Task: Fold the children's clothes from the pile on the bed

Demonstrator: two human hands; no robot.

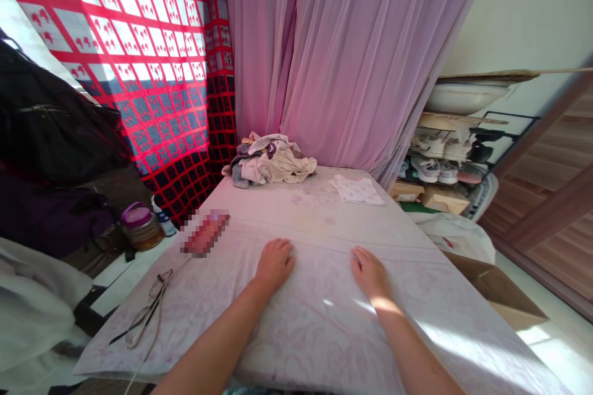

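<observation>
Table cover [324, 315] matt printed cloth, lightly wrinkled; clothes pile [282, 163] soft crumpled fabric, folded cloth [359, 190] flatter and smoother. Lilac curtain [343, 62] thin sheer fabric, checked curtain [162, 68] plain matt cloth. Jar [142, 231] clear and shiny, glass or plastic, can't tell; open box [495, 287] matt brown cardboard.

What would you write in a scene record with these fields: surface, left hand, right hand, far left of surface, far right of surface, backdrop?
surface: pale patterned cover
left hand: palm down on the cover, nothing visible in its grip
right hand: likewise
far left of surface: heaped cloths
far right of surface: folded white cloth
backdrop: purple curtain
</observation>
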